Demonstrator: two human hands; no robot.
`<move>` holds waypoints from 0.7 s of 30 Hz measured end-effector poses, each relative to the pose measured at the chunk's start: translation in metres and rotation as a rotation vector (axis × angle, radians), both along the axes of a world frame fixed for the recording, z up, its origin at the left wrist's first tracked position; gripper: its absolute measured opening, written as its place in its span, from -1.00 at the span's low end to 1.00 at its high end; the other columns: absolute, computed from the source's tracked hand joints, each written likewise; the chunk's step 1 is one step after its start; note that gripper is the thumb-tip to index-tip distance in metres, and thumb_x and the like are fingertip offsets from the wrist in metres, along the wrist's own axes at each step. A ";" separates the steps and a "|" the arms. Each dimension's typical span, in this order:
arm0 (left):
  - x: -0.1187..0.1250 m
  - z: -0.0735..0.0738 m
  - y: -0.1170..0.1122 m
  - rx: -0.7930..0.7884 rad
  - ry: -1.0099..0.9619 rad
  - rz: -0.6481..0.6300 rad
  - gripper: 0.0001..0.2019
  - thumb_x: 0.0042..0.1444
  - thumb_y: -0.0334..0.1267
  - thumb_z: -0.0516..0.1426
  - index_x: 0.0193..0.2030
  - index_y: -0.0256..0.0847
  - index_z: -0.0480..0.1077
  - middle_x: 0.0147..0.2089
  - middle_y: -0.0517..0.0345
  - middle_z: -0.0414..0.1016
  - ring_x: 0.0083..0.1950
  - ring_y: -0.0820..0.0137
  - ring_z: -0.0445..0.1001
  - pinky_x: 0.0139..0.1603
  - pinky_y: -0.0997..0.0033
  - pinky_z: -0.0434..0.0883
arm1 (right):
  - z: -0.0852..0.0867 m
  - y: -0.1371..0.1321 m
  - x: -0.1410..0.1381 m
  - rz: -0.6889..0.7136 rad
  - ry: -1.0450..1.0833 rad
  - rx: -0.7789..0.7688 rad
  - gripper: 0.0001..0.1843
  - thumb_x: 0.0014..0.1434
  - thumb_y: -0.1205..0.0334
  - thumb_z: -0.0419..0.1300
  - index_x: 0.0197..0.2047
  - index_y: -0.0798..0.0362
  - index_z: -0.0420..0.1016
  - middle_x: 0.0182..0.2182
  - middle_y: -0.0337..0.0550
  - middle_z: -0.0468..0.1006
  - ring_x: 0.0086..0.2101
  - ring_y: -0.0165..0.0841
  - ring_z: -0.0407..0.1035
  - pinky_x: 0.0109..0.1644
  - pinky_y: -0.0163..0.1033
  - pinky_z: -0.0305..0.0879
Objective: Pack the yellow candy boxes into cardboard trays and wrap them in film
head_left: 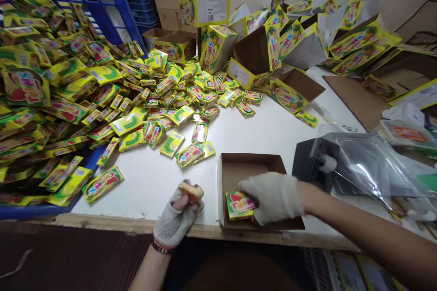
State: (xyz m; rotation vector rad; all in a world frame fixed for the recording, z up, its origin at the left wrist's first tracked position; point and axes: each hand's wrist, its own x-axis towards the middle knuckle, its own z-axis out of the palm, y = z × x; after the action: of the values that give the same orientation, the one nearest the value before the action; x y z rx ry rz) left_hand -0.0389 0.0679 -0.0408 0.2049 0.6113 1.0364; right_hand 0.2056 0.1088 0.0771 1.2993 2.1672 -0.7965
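On the white table (266, 136), the gloved left hand (175, 220) is closed around a small bun (191, 190) at the front edge, while the gloved right hand (273, 198) grips a yellow packet (239, 204) inside the open cardboard box (252, 163), with a heap of like packets (143, 100) spread beyond.

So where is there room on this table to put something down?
Bare white table lies between the brown box and the open cartons behind it. A smaller bare patch sits between the left hand, holding a bun, the box and the loose packets. The left side is crowded with heaped packets, the right with plastic bags.
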 end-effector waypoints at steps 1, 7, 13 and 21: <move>0.001 0.000 -0.001 0.005 0.016 0.000 -0.65 -0.16 -0.24 0.42 -0.22 -0.12 0.46 -0.39 0.26 0.37 -0.42 0.57 0.29 -0.33 0.53 0.28 | -0.014 -0.009 -0.007 0.012 -0.038 -0.006 -0.53 -0.09 0.03 0.31 -0.09 0.01 0.49 -0.21 -0.07 0.56 -0.28 -0.15 0.48 -0.42 -0.24 0.14; 0.005 0.000 -0.003 0.042 0.073 0.017 -0.66 -0.19 -0.27 0.43 -0.24 -0.15 0.47 -0.41 0.25 0.39 -0.41 0.55 0.32 -0.35 0.55 0.30 | -0.065 -0.021 -0.027 -0.009 -0.103 -0.082 -0.57 -0.01 0.07 0.34 -0.06 0.03 0.56 0.00 0.00 0.48 -0.20 -0.12 0.50 -0.42 -0.25 0.20; 0.003 -0.004 -0.004 0.067 0.025 0.018 -0.64 -0.17 -0.26 0.43 -0.21 -0.15 0.47 -0.36 0.23 0.46 -0.44 0.58 0.33 -0.36 0.56 0.29 | -0.016 0.029 -0.031 0.068 0.214 0.203 -0.75 0.24 0.13 0.11 -0.16 0.02 0.57 -0.20 -0.08 0.56 -0.20 -0.27 0.45 -0.21 -0.26 0.25; 0.001 -0.002 -0.007 0.085 0.049 -0.008 -0.64 -0.16 -0.25 0.42 -0.20 -0.12 0.47 -0.39 0.26 0.41 -0.42 0.57 0.34 -0.32 0.55 0.30 | -0.045 0.121 -0.116 0.465 0.117 0.470 -0.54 0.12 0.26 0.18 0.11 0.00 0.37 -0.04 0.02 0.52 -0.13 -0.15 0.43 -0.15 -0.15 0.29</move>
State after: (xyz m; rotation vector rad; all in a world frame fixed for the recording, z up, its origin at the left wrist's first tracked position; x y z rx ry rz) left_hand -0.0382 0.0607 -0.0424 0.3081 0.6111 1.0532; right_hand 0.0894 0.2295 0.0324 0.8883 2.7101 -0.1847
